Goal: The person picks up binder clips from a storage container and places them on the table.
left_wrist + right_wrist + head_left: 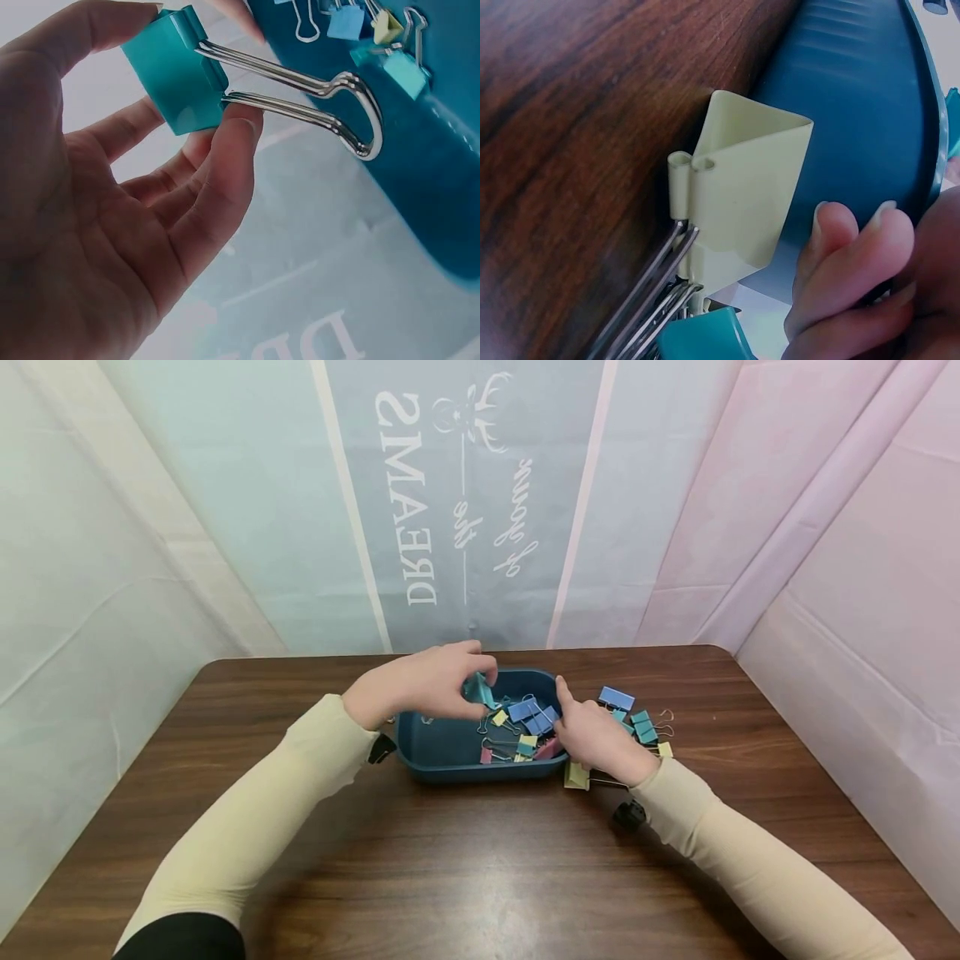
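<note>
My left hand (438, 681) is over the back of the dark blue bin (457, 772). Between thumb and fingertips it pinches a large teal binder clip (169, 79), whose silver handles point away from the palm in the left wrist view. My right hand (600, 739) holds the bin's right end at the rim, with curled fingers (870, 262) against the outer wall. Just beside that wall stands a large pale yellow binder clip (754, 191) on the table. Blue, yellow, teal and pink binder clips, such as a blue one (542, 721), lie inside the bin, mostly towards its right side.
More binder clips lie on the brown wooden table (480, 877) right of the bin, among them a blue one (617, 697) and a teal one (643, 727), partly behind my right hand. A printed cloth (480, 510) hangs behind the table's far edge.
</note>
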The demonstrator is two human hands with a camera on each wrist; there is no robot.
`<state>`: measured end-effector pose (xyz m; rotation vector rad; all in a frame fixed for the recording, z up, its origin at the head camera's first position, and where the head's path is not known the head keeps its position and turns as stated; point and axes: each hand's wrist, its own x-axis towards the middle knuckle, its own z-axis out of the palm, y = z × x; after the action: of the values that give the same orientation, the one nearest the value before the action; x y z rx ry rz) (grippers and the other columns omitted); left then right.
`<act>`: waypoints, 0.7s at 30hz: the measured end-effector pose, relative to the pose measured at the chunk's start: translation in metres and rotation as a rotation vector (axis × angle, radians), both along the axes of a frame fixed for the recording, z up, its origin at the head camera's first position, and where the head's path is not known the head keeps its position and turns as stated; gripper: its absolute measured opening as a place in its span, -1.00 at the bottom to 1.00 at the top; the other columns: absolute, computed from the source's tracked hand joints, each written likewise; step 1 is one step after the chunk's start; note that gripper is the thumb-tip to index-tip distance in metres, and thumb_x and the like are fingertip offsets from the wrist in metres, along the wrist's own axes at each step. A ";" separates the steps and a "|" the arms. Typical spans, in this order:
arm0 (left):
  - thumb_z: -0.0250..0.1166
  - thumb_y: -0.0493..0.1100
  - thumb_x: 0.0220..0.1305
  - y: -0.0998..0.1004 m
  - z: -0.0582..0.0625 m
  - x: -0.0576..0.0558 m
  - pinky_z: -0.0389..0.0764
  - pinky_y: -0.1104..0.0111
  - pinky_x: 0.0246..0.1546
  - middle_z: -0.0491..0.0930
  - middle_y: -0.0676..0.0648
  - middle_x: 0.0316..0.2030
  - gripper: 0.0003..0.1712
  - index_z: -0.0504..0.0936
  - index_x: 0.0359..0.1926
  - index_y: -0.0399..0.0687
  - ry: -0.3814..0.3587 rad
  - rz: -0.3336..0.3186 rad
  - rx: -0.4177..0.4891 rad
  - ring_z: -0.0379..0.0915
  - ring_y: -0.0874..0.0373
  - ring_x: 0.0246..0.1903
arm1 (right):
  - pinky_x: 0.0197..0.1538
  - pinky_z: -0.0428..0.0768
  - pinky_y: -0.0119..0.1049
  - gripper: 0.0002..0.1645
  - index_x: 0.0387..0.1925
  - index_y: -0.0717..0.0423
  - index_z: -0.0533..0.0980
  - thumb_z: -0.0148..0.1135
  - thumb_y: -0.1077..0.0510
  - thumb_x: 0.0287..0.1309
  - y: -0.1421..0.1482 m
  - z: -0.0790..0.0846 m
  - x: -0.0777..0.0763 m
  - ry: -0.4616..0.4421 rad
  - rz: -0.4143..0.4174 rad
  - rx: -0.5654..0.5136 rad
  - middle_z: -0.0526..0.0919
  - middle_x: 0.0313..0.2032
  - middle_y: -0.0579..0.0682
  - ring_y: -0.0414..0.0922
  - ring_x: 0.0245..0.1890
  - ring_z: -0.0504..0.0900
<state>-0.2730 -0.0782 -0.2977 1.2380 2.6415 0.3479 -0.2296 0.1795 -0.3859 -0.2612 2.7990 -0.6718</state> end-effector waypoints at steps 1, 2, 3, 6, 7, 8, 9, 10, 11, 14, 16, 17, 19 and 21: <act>0.35 0.07 0.20 -0.005 0.001 0.001 0.49 0.29 -0.38 0.38 0.01 -0.18 -0.65 0.56 -0.03 0.12 -0.001 0.004 0.009 0.41 0.12 -0.35 | -0.60 0.52 -0.21 -0.12 0.55 0.20 -0.33 -0.09 0.18 0.46 0.000 0.000 0.000 0.000 -0.002 0.000 0.48 -0.74 0.03 -0.06 -0.80 0.50; 0.35 0.07 0.20 -0.009 0.002 0.003 0.51 0.29 -0.38 0.38 0.01 -0.18 -0.64 0.57 -0.02 0.11 -0.005 0.013 0.019 0.42 0.13 -0.35 | -0.60 0.53 -0.21 -0.12 0.55 0.20 -0.33 -0.09 0.18 0.46 0.000 0.000 0.000 0.000 -0.001 -0.001 0.48 -0.74 0.03 -0.06 -0.80 0.50; 0.36 0.06 0.19 -0.015 0.003 0.004 0.51 0.29 -0.38 0.38 0.01 -0.18 -0.63 0.57 -0.02 0.09 -0.008 0.021 0.029 0.42 0.13 -0.36 | -0.60 0.53 -0.21 -0.12 0.55 0.20 -0.34 -0.09 0.18 0.46 0.000 0.000 0.000 -0.001 -0.003 0.000 0.48 -0.74 0.02 -0.06 -0.80 0.50; 0.37 0.02 0.18 -0.032 0.005 0.008 0.53 0.29 -0.38 0.37 -0.01 -0.18 -0.63 0.58 -0.01 0.06 -0.005 0.050 0.060 0.43 0.13 -0.38 | -0.59 0.53 -0.21 -0.12 0.55 0.19 -0.34 -0.09 0.18 0.46 0.000 0.000 0.001 -0.001 -0.001 0.001 0.48 -0.74 0.02 -0.06 -0.80 0.50; 0.37 0.01 0.18 -0.038 0.005 0.009 0.53 0.29 -0.38 0.37 -0.01 -0.17 -0.63 0.58 -0.01 0.05 -0.006 0.064 0.067 0.43 0.13 -0.38 | -0.59 0.53 -0.21 -0.12 0.55 0.19 -0.34 -0.09 0.18 0.46 0.000 0.000 0.001 -0.001 -0.001 0.001 0.48 -0.74 0.02 -0.06 -0.80 0.50; 0.38 0.00 0.17 -0.045 0.005 0.010 0.53 0.29 -0.38 0.38 -0.02 -0.17 -0.63 0.58 -0.02 0.04 -0.008 0.080 0.073 0.43 0.14 -0.38 | -0.59 0.53 -0.20 -0.12 0.55 0.19 -0.34 -0.09 0.18 0.46 0.000 0.000 0.000 0.000 -0.001 0.002 0.48 -0.74 0.03 -0.06 -0.80 0.50; 0.38 -0.01 0.17 -0.052 0.005 0.011 0.53 0.29 -0.38 0.38 -0.02 -0.18 -0.64 0.58 -0.03 0.04 -0.006 0.094 0.077 0.43 0.14 -0.38 | -0.59 0.53 -0.21 -0.12 0.55 0.20 -0.34 -0.09 0.18 0.46 0.000 0.000 0.000 0.001 0.000 0.003 0.48 -0.74 0.03 -0.06 -0.80 0.50; 0.38 -0.02 0.17 -0.059 0.004 0.011 0.52 0.28 -0.38 0.38 -0.02 -0.18 -0.65 0.58 -0.04 0.03 -0.005 0.109 0.079 0.42 0.14 -0.38 | -0.59 0.53 -0.21 -0.12 0.55 0.21 -0.33 -0.09 0.18 0.46 0.000 0.000 0.001 0.003 0.003 0.003 0.48 -0.73 0.03 -0.06 -0.80 0.50; 0.38 -0.03 0.17 -0.067 0.003 0.011 0.52 0.28 -0.38 0.38 -0.02 -0.18 -0.66 0.57 -0.04 0.03 -0.007 0.127 0.079 0.42 0.15 -0.37 | -0.60 0.52 -0.21 -0.12 0.55 0.21 -0.33 -0.09 0.18 0.46 0.000 0.000 0.001 0.003 0.003 0.005 0.48 -0.74 0.03 -0.06 -0.80 0.50; 0.37 -0.05 0.17 -0.091 0.000 0.013 0.51 0.26 -0.39 0.39 -0.03 -0.20 -0.67 0.57 -0.06 0.03 -0.019 0.183 0.074 0.42 0.15 -0.40 | -0.61 0.51 -0.21 -0.12 0.55 0.22 -0.32 -0.08 0.18 0.47 0.001 0.000 0.001 0.008 0.004 0.008 0.47 -0.74 0.02 -0.06 -0.80 0.50; 0.37 -0.06 0.17 -0.108 -0.004 0.014 0.50 0.27 -0.39 0.38 -0.04 -0.21 -0.69 0.57 -0.07 0.04 -0.014 0.222 0.066 0.41 0.15 -0.40 | -0.62 0.50 -0.21 -0.13 0.55 0.23 -0.31 -0.08 0.18 0.46 0.001 0.001 0.001 0.012 0.009 0.009 0.47 -0.74 0.02 -0.05 -0.81 0.49; 0.37 -0.06 0.17 -0.117 -0.007 0.014 0.49 0.26 -0.38 0.38 -0.04 -0.22 -0.69 0.57 -0.07 0.04 -0.012 0.239 0.061 0.40 0.15 -0.40 | -0.62 0.50 -0.21 -0.13 0.55 0.22 -0.31 -0.08 0.18 0.46 0.001 0.001 0.001 0.013 0.006 0.008 0.47 -0.75 0.02 -0.05 -0.81 0.49; 0.37 -0.07 0.17 -0.133 -0.013 0.015 0.48 0.25 -0.37 0.38 -0.06 -0.23 -0.70 0.58 -0.08 0.02 -0.010 0.267 0.057 0.39 0.14 -0.39 | -0.63 0.49 -0.21 -0.13 0.55 0.23 -0.30 -0.08 0.18 0.46 0.001 0.000 0.000 0.016 0.006 0.004 0.47 -0.74 0.03 -0.05 -0.81 0.49; 0.37 -0.08 0.17 -0.149 -0.020 0.016 0.45 0.24 -0.33 0.38 -0.07 -0.24 -0.70 0.58 -0.08 0.00 -0.010 0.289 0.052 0.36 0.12 -0.36 | -0.62 0.50 -0.22 -0.13 0.55 0.22 -0.30 -0.08 0.18 0.47 0.001 0.000 0.000 0.012 0.005 0.004 0.47 -0.74 0.03 -0.05 -0.80 0.50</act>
<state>-0.2567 -0.2277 -0.3175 0.8628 2.8212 0.4678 -0.2293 0.1804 -0.3860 -0.2722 2.8101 -0.6654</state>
